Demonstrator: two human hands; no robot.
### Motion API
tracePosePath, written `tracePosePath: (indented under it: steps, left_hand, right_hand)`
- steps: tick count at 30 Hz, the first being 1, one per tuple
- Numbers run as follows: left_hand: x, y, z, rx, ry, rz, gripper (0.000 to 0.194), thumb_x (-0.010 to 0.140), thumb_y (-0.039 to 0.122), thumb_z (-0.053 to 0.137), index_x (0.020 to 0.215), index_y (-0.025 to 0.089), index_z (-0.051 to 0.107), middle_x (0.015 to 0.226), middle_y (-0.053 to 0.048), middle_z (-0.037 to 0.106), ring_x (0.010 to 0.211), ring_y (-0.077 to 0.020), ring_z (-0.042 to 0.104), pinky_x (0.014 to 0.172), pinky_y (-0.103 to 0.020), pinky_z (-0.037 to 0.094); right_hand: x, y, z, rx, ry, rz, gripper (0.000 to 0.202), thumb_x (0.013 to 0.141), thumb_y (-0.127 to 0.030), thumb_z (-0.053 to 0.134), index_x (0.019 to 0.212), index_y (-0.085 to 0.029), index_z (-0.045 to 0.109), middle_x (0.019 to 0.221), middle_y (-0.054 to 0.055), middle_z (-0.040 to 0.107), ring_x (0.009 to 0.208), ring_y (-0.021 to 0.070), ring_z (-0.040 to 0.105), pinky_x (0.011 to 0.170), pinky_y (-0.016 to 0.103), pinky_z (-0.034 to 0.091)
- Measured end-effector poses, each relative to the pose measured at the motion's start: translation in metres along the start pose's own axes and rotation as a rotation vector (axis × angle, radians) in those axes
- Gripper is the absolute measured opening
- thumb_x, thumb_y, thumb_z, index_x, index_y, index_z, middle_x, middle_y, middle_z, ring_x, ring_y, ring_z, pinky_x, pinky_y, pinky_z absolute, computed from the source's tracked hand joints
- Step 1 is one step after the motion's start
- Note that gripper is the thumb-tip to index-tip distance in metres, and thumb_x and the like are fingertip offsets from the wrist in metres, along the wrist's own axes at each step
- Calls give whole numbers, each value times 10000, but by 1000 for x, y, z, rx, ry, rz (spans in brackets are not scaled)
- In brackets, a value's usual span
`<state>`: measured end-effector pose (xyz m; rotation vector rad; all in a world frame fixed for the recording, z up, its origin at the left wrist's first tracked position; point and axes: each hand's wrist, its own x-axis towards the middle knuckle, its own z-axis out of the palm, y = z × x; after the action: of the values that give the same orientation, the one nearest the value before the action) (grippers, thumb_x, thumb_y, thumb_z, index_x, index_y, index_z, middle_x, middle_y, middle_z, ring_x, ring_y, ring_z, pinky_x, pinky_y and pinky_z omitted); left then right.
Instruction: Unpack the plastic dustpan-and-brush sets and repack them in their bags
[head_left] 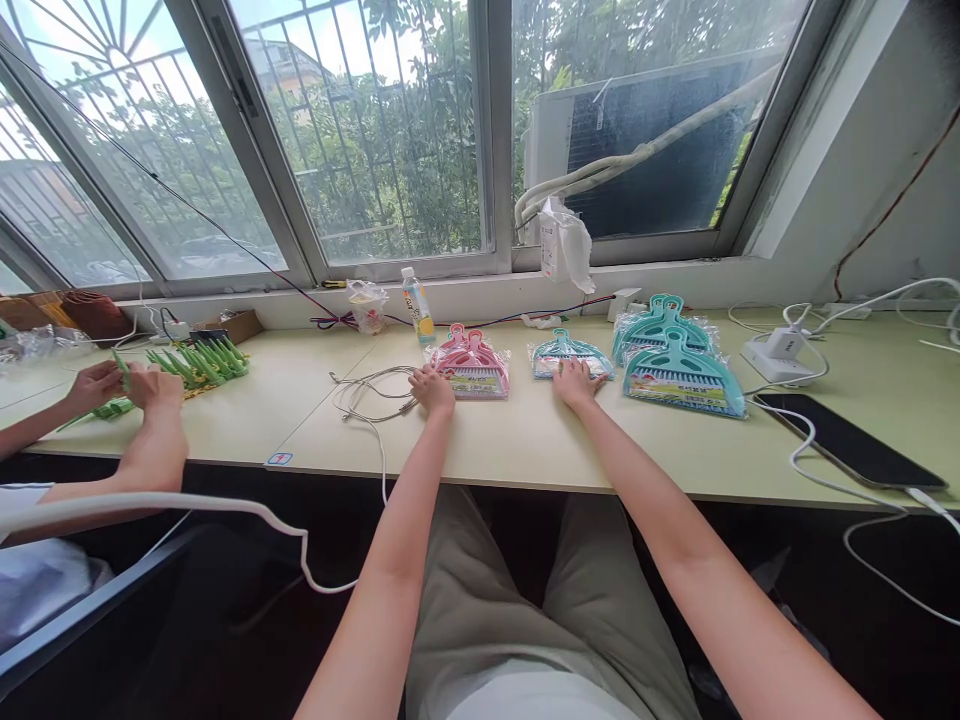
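Note:
My left hand (433, 390) rests at the left edge of the pink dustpan-and-brush sets (480, 378), which lie in clear plastic wrap. Its fingers touch the wrap and are slightly spread. My right hand (577, 384) lies with spread fingers over the lower edge of a small teal dustpan-and-brush set (566, 347), also wrapped. To the right are larger wrapped teal sets, one in front (682, 378) and at least one behind (660, 318). The undersides of both hands are hidden.
A coiled cable (367, 385) lies left of my left hand, with a bottle (418, 306) behind. A phone (851, 440) and a white power adapter (784, 355) with cables sit at the right. At the far left, another person's hands (150, 388) handle green items (214, 365).

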<state>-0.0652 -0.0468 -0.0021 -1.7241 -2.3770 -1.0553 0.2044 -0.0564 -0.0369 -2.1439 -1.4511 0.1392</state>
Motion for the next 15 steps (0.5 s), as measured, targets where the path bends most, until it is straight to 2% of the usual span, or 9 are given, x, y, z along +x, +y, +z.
tracePosePath:
  steps: [3, 6, 10, 13, 15]
  left_hand:
    - [0, 0, 2, -3, 8, 28, 338, 903, 144, 483, 1236, 176, 527, 1317, -190, 540, 1291, -308, 446, 983, -429, 454]
    - [1, -1, 3, -26, -10, 17, 344, 893, 154, 510, 1235, 194, 516, 1335, -188, 528, 1293, -309, 440, 989, -441, 453]
    - [3, -4, 4, -73, -26, -39, 357, 880, 165, 533, 1236, 194, 511, 1359, -188, 512, 1301, -311, 435, 993, -437, 449]
    - [5, -5, 4, -108, -37, -70, 365, 880, 180, 537, 1243, 188, 506, 1382, -195, 498, 1303, -316, 438, 1003, -440, 439]
    - [5, -5, 5, -116, -42, -79, 372, 880, 184, 534, 1251, 189, 505, 1387, -188, 503, 1301, -314, 443, 1011, -438, 430]
  right_hand:
    - [4, 5, -1, 92, 118, 63, 474, 951, -271, 377, 1400, -181, 499, 1578, 173, 324, 1505, 321, 145, 1131, 722, 54]
    - [11, 14, -3, 184, 234, 117, 514, 887, -180, 432, 1397, -150, 486, 1571, 202, 302, 1508, 322, 114, 1152, 669, 121]
    - [16, 23, -7, 232, 227, 169, 525, 858, -160, 456, 1380, -109, 493, 1533, 229, 348, 1494, 337, 159, 1176, 598, 143]
    - [16, 26, -10, 226, 250, 235, 523, 871, -147, 414, 1388, -100, 486, 1552, 239, 313, 1483, 360, 179, 1146, 592, 215]
    - [16, 27, -13, 235, 280, 263, 534, 860, -111, 394, 1385, -106, 494, 1535, 240, 342, 1448, 370, 259, 1115, 589, 267]
